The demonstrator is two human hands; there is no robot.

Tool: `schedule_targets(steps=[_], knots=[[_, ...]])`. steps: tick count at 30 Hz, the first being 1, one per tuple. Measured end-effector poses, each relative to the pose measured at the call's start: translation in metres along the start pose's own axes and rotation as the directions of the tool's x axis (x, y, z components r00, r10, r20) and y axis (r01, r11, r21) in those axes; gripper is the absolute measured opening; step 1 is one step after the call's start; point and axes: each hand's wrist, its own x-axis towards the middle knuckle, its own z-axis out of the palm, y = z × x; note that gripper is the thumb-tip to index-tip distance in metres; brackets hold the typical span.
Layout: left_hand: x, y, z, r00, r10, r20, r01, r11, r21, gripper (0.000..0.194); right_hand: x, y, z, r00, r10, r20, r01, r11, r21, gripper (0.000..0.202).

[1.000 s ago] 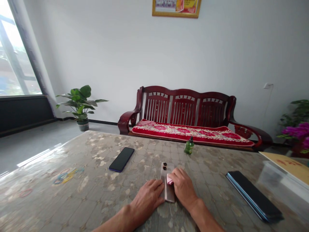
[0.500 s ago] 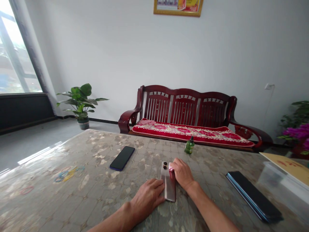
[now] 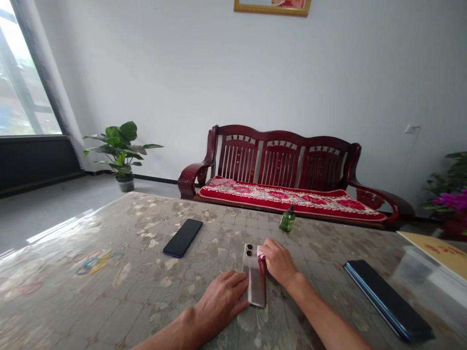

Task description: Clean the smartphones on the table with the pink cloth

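Head view: laid back-up on patterned tabletop (image 3: 153,291), near the middle of the near side, silver phone (image 3: 256,282) with two dark round lenses at the far left corner; resting left hand (image 3: 225,296) along left edge of silver phone, low down; fingers together and fairly flat, so open, not closed round anything; pinching small pink cloth (image 3: 260,252) in right hand (image 3: 278,262), closed grip, at right edge of silver phone near its far end; can't tell how much cloth sits hidden under fingers.

Left of silver phone, well apart: dark phone (image 3: 183,238), screen up, blue edge visible; further left, loose colored rubber bands (image 3: 94,263) in a cluster, plus reddish band (image 3: 31,288) apart from it; beyond silver phone, slightly right: green bottle (image 3: 287,221), upright, dark top; on right side: stack of dark phones (image 3: 388,301), count unclear; beside it, clear plastic box (image 3: 425,277) with yellow card (image 3: 436,250) at its far side, red marks on card.

Behind table: dark red wooden bench (image 3: 280,163) with red floral cushion (image 3: 292,195); potted plant (image 3: 124,146) on floor at left; purple flowers (image 3: 452,200) at far right; gold picture frame (image 3: 272,8) high on wall, cut off at top.
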Motion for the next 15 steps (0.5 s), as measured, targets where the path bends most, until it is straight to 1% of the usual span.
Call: schedule_targets(steps=[3, 7, 9, 11, 15], knots=[[0.001, 0.000, -0.001, 1.000, -0.006, -0.002, 0.006, 1.000, -0.013, 0.021, -0.006, -0.001, 0.001, 1.000, -0.001, -0.019, 0.001, 1.000, 0.029, 0.029], [0.001, 0.000, -0.002, 1.000, -0.011, -0.009, 0.011, 0.999, -0.030, 0.023, -0.032, -0.007, -0.001, 0.990, -0.140, -0.028, 0.142, 0.981, 0.130, 0.031], [0.001, 0.000, -0.002, 1.000, -0.012, -0.010, 0.011, 0.999, -0.031, 0.024, -0.037, -0.006, -0.002, 0.984, -0.177, -0.019, 0.178, 0.973, 0.148, 0.032], [0.002, 0.001, -0.003, 1.000, -0.015, 0.001, 0.015, 1.000, -0.024, 0.023, -0.030, -0.004, -0.002, 0.989, -0.146, -0.009, 0.146, 0.982, 0.124, 0.030], [0.003, 0.003, -0.006, 0.999, -0.026, 0.025, 0.026, 1.000, -0.014, 0.024, -0.006, 0.001, 0.001, 1.000, -0.003, -0.012, 0.004, 0.997, 0.075, 0.028]])
